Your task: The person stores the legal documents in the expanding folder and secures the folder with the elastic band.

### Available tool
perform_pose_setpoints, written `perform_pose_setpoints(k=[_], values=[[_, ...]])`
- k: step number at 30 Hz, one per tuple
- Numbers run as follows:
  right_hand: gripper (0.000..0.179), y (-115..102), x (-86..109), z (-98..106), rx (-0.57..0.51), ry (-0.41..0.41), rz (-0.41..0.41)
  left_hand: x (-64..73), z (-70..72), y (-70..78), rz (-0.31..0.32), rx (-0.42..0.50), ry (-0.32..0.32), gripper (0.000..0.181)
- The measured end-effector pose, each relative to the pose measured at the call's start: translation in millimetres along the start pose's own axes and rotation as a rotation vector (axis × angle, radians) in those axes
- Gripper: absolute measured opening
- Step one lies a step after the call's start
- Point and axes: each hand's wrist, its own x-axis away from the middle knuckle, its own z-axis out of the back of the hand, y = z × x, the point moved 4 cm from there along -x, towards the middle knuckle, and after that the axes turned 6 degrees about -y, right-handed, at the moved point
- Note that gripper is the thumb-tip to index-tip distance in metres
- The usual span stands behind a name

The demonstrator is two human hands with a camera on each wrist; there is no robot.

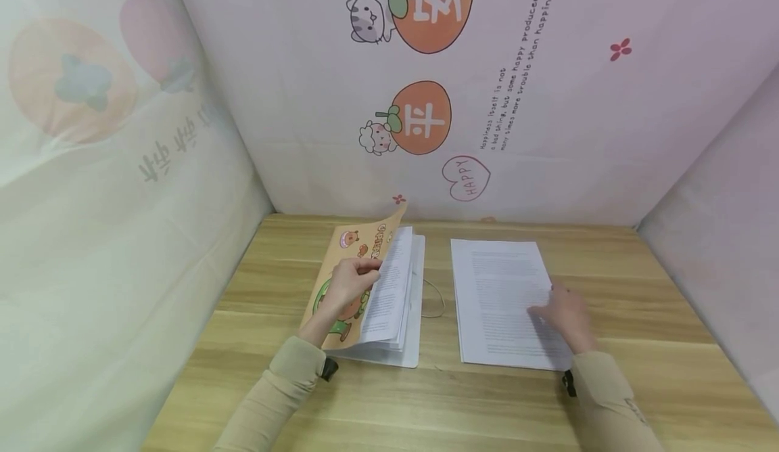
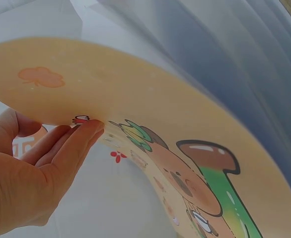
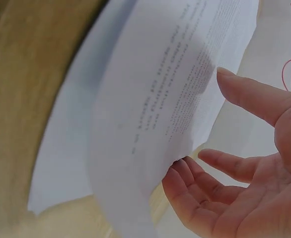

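Note:
On the left of the table lies a folder with an orange-tan cartoon cover [image 1: 333, 273], which bends up along its right edge. Printed sheets [image 1: 389, 289] show inside it, over a white back [image 1: 417, 303]. My left hand [image 1: 351, 281] is at the lifted edge; in the left wrist view its nearly straight fingertips [image 2: 93, 126] touch the picture side. To the right lies a stack of printed paper [image 1: 499, 296]. My right hand [image 1: 566, 313] is at its right edge. In the right wrist view the fingertips [image 3: 173, 181] meet the paper's edge and the thumb stands away from them.
A thin looped cord [image 1: 439, 303] lies on the wooden table [image 1: 438, 398] between folder and stack. A printed cloth wall [image 1: 548, 188] rises behind the table, with a pale cloth side [image 1: 201, 249] at the left and another [image 1: 718, 222] at the right.

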Motion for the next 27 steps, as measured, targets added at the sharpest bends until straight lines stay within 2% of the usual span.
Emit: perform_pose_setpoints(k=[7,11,21,27], values=[[0.068,2.0,-2.3,0.1,0.013,0.021,0.023,-0.3,-0.3,0.9,-0.001,0.003,-0.003,0.033],[0.068,4.5,-5.0,-0.3,-0.016,0.02,0.031,-0.8,-0.5,0.5,0.002,-0.003,-0.001,0.033],[0.073,11.3,-12.5,2.0,-0.12,-0.066,-0.004,-0.4,-0.1,1.3,0.005,-0.001,-0.006,0.034],[0.08,9.6,-13.5,5.5,-0.129,-0.112,-0.015,-0.1,0.7,1.1,0.006,-0.008,0.0,0.034]])
